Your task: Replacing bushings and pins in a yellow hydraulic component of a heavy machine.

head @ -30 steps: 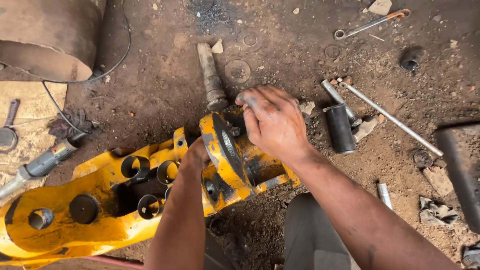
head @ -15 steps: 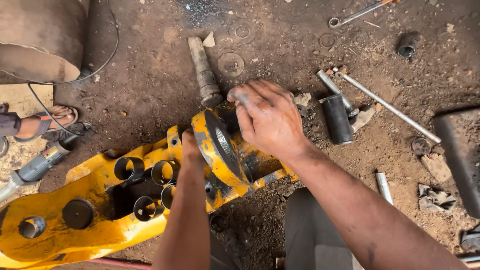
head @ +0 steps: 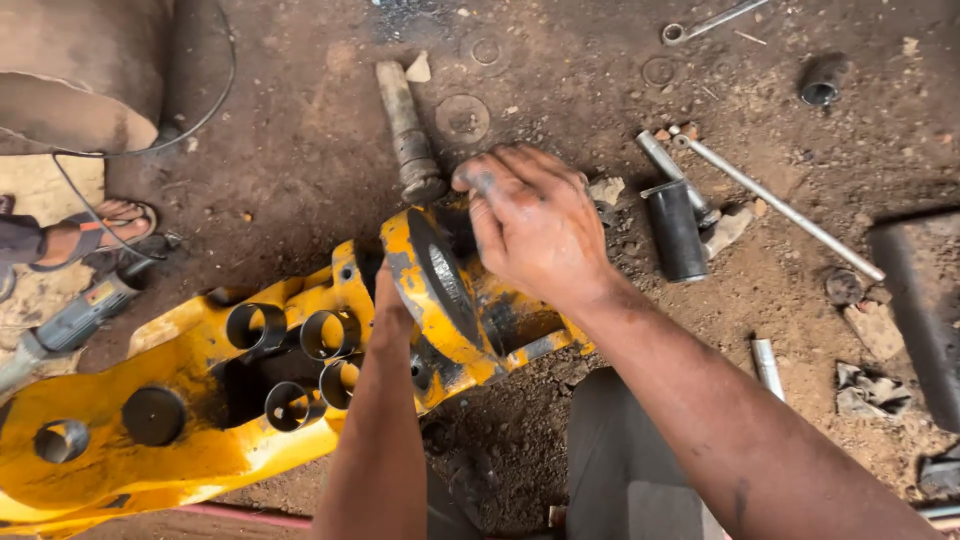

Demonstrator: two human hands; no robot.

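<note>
Landmark: large yellow machine casting [head: 190, 440], lying on oily dirt ground [head: 300, 150], lower left of view.

Right hand [head: 535, 225]: resting on the casting's upper right end, fingers together and curled over the round yellow flange [head: 430, 285] with its dark worn face. Whether it grips anything underneath cannot be told.

Left hand [head: 390, 300]: mostly hidden behind the flange; closure cannot be told.

Beyond the casting's right end: grey steel pin [head: 408, 130], black cylinder [head: 675, 230], thin rod [head: 780, 208], spanner [head: 712, 20]. Left of casting: a sandalled foot [head: 100, 228].
</note>
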